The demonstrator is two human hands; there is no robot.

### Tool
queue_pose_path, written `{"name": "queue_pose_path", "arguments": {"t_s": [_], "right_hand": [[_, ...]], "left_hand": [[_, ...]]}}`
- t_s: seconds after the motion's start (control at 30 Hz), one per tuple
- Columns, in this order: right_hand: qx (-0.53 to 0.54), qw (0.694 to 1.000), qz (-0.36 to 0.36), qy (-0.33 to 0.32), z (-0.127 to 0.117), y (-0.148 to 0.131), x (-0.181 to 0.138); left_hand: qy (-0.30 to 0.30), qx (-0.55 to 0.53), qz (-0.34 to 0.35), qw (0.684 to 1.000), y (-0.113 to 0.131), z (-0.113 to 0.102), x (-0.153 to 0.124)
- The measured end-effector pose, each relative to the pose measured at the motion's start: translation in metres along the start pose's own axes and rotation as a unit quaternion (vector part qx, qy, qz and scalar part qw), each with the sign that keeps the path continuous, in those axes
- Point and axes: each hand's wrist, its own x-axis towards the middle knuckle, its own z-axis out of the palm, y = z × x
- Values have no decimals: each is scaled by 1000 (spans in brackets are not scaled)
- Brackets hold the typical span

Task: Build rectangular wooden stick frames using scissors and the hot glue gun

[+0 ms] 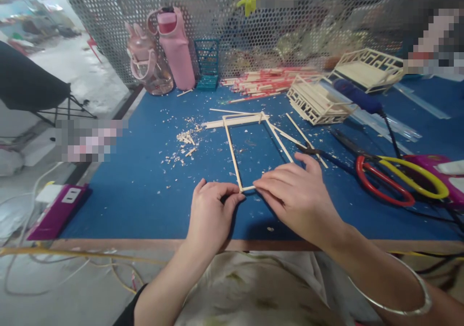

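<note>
fingertips of the left hand (212,212) pinch the near corner of the stick frame (232,152); the right hand (295,195) grips its near edge just beside them. the stick frame lies flat on the blue table (137,191), centre of the picture. scissors (384,181) lie at right, wooden racks (317,101) upper right.

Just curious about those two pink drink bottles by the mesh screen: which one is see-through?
The squat, clear-bodied pink plastic bottle on the left, with a carry loop; the taller pink bottle beside it is opaque.
</note>
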Motion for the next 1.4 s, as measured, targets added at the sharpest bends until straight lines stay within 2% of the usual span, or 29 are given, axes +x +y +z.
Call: {"name": "queue_pose_path", "arguments": {"t_s": [0.37,0.53,0.6,0.7,0.77,0.83,0.97,1.07,1.4], "right_hand": [[6,1000,6,-6,3,-1,1],[14,999,21,43,-17,-1,-5],[22,994,57,87,-26,5,-14],[33,973,176,147,-28,17,-30],[47,955,250,150,-22,24,-38],[62,950,278,127,-15,28,-43],[57,958,271,69,-5,30,-40],[58,961,266,51,-3,32,-36],[60,966,239,77,6,34,-35]], "left_hand": [[13,-6,0,1000,-1,1,0],[19,-3,7,1000,-3,1,2],[24,-4,10,1000,-3,0,2],[30,-8,14,999,-4,-1,3],[34,-12,16,999,-5,-2,3],[38,-15,15,999,-6,-2,4],[52,-15,5,999,-6,-1,3],[56,-11,-11,998,-5,-1,3],[65,-4,2,998,-6,-3,3]]}}
